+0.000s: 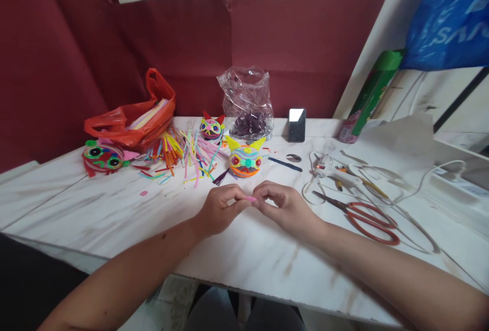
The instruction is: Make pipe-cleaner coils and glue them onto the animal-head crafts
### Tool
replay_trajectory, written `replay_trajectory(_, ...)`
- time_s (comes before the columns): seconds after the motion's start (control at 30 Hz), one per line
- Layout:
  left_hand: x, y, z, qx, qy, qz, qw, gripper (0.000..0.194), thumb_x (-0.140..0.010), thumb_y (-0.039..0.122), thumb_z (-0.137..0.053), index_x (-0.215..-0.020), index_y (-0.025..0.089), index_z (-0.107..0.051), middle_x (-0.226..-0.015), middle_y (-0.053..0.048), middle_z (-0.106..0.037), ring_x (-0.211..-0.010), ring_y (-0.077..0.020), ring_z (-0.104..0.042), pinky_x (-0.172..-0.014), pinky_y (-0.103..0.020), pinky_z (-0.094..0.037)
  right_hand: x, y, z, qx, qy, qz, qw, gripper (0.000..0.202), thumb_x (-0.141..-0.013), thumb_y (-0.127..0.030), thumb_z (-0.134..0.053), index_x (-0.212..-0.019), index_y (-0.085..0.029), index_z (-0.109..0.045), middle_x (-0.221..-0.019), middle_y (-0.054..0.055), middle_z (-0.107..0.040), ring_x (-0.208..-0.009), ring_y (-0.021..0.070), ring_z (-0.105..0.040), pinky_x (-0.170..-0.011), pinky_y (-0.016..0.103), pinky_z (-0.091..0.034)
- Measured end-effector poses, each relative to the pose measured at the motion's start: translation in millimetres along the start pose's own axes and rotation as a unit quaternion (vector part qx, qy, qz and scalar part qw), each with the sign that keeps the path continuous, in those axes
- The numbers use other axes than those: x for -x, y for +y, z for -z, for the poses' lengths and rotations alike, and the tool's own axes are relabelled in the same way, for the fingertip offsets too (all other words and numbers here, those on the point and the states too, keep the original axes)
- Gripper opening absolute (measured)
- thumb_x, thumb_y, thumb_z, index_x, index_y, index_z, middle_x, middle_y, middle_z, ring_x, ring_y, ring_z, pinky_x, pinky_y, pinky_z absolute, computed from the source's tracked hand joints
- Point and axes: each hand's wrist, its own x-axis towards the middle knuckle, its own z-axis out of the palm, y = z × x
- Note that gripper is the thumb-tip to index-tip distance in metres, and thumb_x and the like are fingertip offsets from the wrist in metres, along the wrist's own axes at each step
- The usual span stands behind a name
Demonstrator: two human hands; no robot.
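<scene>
The left hand [225, 211] is in front of the yellow-eared lion head toy [245, 162], a bit to its left. Its fingers pinch one end of a small pink piece [250, 199], which is straight in front of the toy. The piece is tiny. It looks soft, so it should be very light and easy to bend. It likely won't snap, but a hard squeeze could squash it. The best hold is a gentle pinch at each end. The right hand [286, 209], in front of the toy and to its right, has its fingers nipping the other end.

Left of the toy and nearer the person, the counter [114, 219] has lots of room around a pink disc [143, 193]. Farther back on that side, cut pipe cleaners [200, 154] lie in a messy pile that could get bumped. In front of the toy, past the hands, is the counter's near edge, and a dropped piece might fall off there. Right of the toy it is tighter: the glue gun [349, 181] could be hot, the scissors [353, 212] lie near the right arm, and the looped cord [425, 239] could snag it.
</scene>
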Motion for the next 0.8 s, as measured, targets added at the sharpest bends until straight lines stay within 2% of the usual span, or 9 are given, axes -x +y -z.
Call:
replay_trajectory(0.13,0.0,1.4,-4.2,-0.01,0.013,0.051,0.999,0.018,-0.077,0.027,-0.06,-0.066,0.014,-0.065,-0.063,-0.003,-0.063,-0.058,-0.0102,-0.055,-0.057,-0.021,-0.043,1.8,2.6,-0.9,0.015,0.001,-0.006,1.0,0.014,-0.082,-0.028,-0.053,-0.073,-0.017,-0.056,-0.073,0.002,-0.058,-0.068,0.0134,-0.053,-0.065,0.026,-0.043)
replay_trajectory(0.27,0.8,-1.7,-7.6,-0.008,0.028,0.119,0.992,0.016,-0.075,0.03,-0.062,-0.071,0.015,-0.064,-0.065,-0.001,-0.064,-0.06,-0.0105,-0.055,-0.059,-0.021,-0.043,1.8,6.2,-1.3,0.007,0.003,-0.025,1.0,0.013,-0.081,-0.027,-0.052,-0.075,-0.017,-0.056,-0.071,0.001,-0.057,-0.067,0.013,-0.052,-0.063,0.025,-0.042)
replay_trajectory(0.37,1.3,-3.1,-7.9,-0.021,0.028,0.126,0.991,0.016,-0.075,0.03,-0.062,-0.071,0.014,-0.063,-0.065,-0.001,-0.064,-0.06,-0.0104,-0.055,-0.06,-0.021,-0.043,1.3,11.1,-4.4,-0.015,0.0,-0.059,0.998,0.013,-0.08,-0.028,-0.053,-0.074,-0.017,-0.056,-0.069,0.001,-0.057,-0.065,0.0126,-0.051,-0.061,0.025,-0.041)
replay_trajectory(0.5,-0.1,-0.8,-7.2,-0.04,-0.001,0.129,0.991,0.017,-0.075,0.029,-0.059,-0.07,0.014,-0.064,-0.068,-0.002,-0.066,-0.063,-0.0115,-0.056,-0.063,-0.022,-0.042,1.5,16.5,-10.5,-0.031,0.009,-0.1,0.994,0.017,-0.08,-0.031,-0.052,-0.073,-0.016,-0.056,-0.066,0.0,-0.056,-0.061,0.012,-0.05,-0.058,0.025,-0.04)
replay_trajectory(0.6,-2.4,0.3,-6.9,-0.028,0.002,0.168,0.985,0.019,-0.075,0.031,-0.059,-0.067,0.014,-0.062,-0.063,-0.001,-0.062,-0.059,-0.0106,-0.052,-0.058,-0.022,-0.04,0.0,16.9,-11.2,0.002,0.034,-0.093,0.995,0.019,-0.08,-0.035,-0.053,-0.075,-0.017,-0.057,-0.069,0.002,-0.058,-0.064,0.0136,-0.052,-0.06,0.026,-0.041)
replay_trajectory(0.7,-5.5,-2.6,-5.5,0.029,0.042,0.23,0.972,0.021,-0.072,0.034,-0.06,-0.064,0.015,-0.058,-0.054,0.003,-0.054,-0.05,-0.008,-0.044,-0.051,-0.021,-0.034,-4.3,17.6,-4.8,0.003,0.078,-0.062,0.995,0.024,-0.078,-0.037,-0.055,-0.092,-0.018,-0.056,-0.08,0.004,-0.061,-0.07,0.0151,-0.054,-0.065,0.028,-0.043)
replay_trajectory(0.8,-8.2,-10.4,-3.3,0.088,0.074,0.269,0.956,0.02,-0.069,0.033,-0.062,-0.063,0.015,-0.055,-0.051,0.004,-0.051,-0.047,-0.0067,-0.039,-0.049,-0.021,-0.031,-8.5,21.8,4.9,-0.003,0.118,-0.109,0.987,0.024,-0.078,-0.043,-0.053,-0.082,-0.019,-0.051,-0.068,0.001,-0.055,-0.058,0.0127,-0.048,-0.055,0.026,-0.039)
